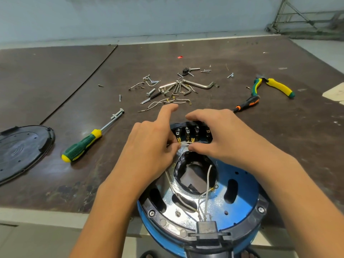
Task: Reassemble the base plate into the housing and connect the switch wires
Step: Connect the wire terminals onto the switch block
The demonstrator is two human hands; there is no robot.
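Note:
A round blue housing (240, 185) stands upturned at the table's near edge, with a shiny metal base plate (168, 195) seated inside it. A black switch block (192, 132) with brass terminals sits at its far rim. White wires (207, 185) run from a black connector (206, 228) at the near rim. My left hand (150, 146) pinches a white switch wire with a brass connector (179, 143) just below the terminals, index finger stretched out. My right hand (216, 135) grips the switch block from above, thumb pressed on the wires.
A black round cover (22, 149) lies at the left. A green-yellow screwdriver (87, 141) rests beside it. Loose screws, hex keys and spare wires (173, 88) are scattered mid-table. Yellow-green pliers (270, 85) and an orange-black tool (247, 104) lie to the right.

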